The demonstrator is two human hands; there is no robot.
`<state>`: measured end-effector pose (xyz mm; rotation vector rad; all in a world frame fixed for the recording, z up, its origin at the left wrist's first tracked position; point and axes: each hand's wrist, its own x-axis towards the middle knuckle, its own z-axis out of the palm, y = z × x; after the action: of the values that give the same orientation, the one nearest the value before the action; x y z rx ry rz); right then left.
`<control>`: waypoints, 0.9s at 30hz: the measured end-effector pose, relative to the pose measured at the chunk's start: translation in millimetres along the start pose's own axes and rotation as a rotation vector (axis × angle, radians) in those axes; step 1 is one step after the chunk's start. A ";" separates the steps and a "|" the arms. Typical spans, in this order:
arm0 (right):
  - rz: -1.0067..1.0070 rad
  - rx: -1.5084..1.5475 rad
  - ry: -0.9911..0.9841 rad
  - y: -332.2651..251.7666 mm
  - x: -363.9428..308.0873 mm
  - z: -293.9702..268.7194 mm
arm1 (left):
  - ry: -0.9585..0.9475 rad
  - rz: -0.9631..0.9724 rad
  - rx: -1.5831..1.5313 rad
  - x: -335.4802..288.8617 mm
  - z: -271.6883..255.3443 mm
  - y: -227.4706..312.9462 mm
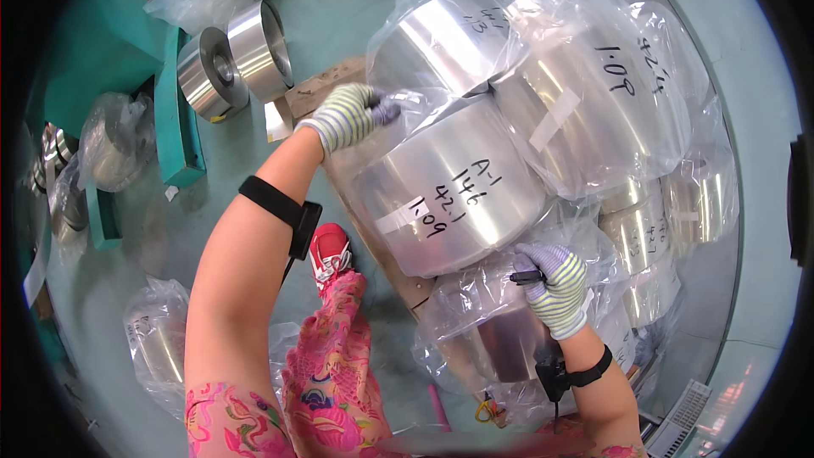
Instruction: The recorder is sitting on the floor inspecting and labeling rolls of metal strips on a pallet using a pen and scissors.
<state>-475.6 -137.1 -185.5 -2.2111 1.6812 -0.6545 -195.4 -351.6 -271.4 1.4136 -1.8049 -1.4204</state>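
Note:
A large silvery metal coil in a clear plastic bag lies in front of me, with black handwriting and a pale strip of tape on its side. My left hand, in a striped glove with grey fingertips, is closed on the gathered edge of the clear plastic bag at the coil's far left. Below the coil's near right side, my right hand, gloved alike, grips a black marker. That hand is over another plastic-wrapped coil, which shows a dark reflection.
More bagged coils crowd the right and far side. Two bare metal rings stand on the floor at far left, near a green metal bar. A wooden board lies by my left hand. My red shoe is beside the stack.

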 end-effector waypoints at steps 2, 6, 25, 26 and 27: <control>-0.013 -0.042 0.015 -2.2 0.3 0.5 | 0.089 0.018 -0.020 1.9 -3.7 4.9; 0.012 -0.055 0.035 -1.5 -6.1 0.7 | 0.251 -0.042 -0.222 4.5 -6.6 -8.5; -0.349 -0.310 -0.428 -11.6 -26.1 -22.0 | 0.022 0.977 0.813 -146.0 153.2 49.9; -0.329 -0.309 -0.419 -10.4 -33.0 -26.0 | -0.128 1.012 1.198 -146.7 160.4 50.0; -0.335 -0.309 -0.383 -7.5 -38.6 -29.4 | -0.280 1.016 1.596 -146.2 163.1 54.9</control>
<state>-492.9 -96.6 -163.7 -2.6541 1.3010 -0.0215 -296.7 -151.1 -248.7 0.3312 -3.2219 0.6057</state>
